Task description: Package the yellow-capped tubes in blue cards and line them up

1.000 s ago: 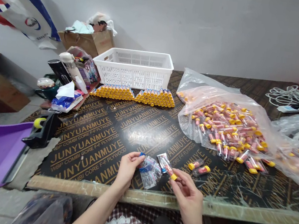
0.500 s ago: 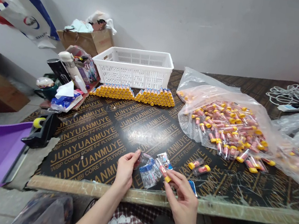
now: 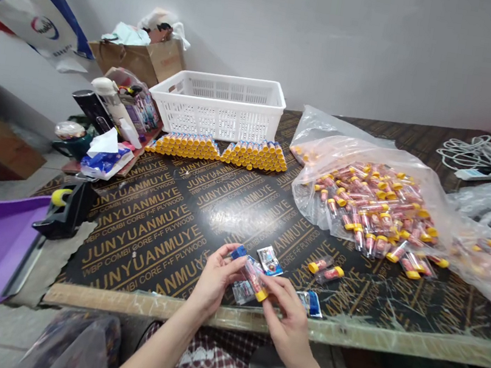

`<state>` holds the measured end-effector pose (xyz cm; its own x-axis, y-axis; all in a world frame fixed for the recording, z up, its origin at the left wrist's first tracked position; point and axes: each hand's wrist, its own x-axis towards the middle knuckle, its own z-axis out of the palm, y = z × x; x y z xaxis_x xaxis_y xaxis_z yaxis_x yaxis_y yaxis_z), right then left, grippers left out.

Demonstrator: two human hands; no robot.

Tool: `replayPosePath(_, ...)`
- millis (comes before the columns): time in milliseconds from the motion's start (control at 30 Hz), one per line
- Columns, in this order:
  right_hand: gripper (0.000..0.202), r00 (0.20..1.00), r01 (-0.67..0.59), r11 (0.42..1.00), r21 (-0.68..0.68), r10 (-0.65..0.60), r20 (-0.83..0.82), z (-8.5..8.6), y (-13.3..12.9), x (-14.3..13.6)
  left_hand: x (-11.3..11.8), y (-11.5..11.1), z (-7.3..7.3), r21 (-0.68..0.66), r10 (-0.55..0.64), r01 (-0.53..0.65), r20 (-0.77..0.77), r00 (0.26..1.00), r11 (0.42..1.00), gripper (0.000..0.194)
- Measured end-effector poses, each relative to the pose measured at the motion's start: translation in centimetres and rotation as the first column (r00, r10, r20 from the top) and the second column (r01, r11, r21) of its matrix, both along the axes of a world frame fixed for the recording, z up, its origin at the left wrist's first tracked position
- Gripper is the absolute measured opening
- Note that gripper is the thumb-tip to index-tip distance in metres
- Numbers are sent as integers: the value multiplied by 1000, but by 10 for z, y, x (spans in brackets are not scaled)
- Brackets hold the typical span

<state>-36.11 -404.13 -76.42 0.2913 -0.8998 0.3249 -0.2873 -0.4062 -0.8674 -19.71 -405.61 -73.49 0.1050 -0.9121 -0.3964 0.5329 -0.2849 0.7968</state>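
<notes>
Here, yellow-capped tube (image 3: 254, 276), apparently reddish inside

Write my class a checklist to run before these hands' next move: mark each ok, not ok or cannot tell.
Clear plastic tube with yellow cap in right hand: ok.
Left hand at the tube's far end: ok.
Blue printed film around the tube: cannot tell, left hand partly hides it.
Yellow-ended cylindrical tubes stacked before the white slotted plastic basket: ok.
Dark printed tabletop near right hand clear: not ok, two loose yellow-capped tubes there.
</notes>
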Motion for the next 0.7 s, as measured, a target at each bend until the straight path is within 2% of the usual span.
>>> replayPosePath(100, 59, 998, 37, 996, -83, -41, -47, 2, -6, -3, 0, 3, 4, 22, -171, 171, 18, 985, 985, 42)
replayPosePath(200, 77, 999, -44, 997, -60, 44, -13, 8, -12, -6, -3, 7, 6, 16, -314, 314, 31, 949, 949, 35)
replayPosePath(300, 83, 980, -191, 981, 25, 190, 52, 13, -14, -8, -6, 9, 7, 33, -347, 346, 25, 938, 938, 33)
replayPosePath(400, 85, 957, -280, 954, 105, 270, 103, 14, -12, -9, -8, 11, 7, 54, -369, 368, 9, 929, 928, 33)
replayPosePath(700, 86, 941, -284, 946, 155, 243, 236, 7, -9, -7, -9, 13, 7, 49, -388, 387, -3, 922, 921, 35)
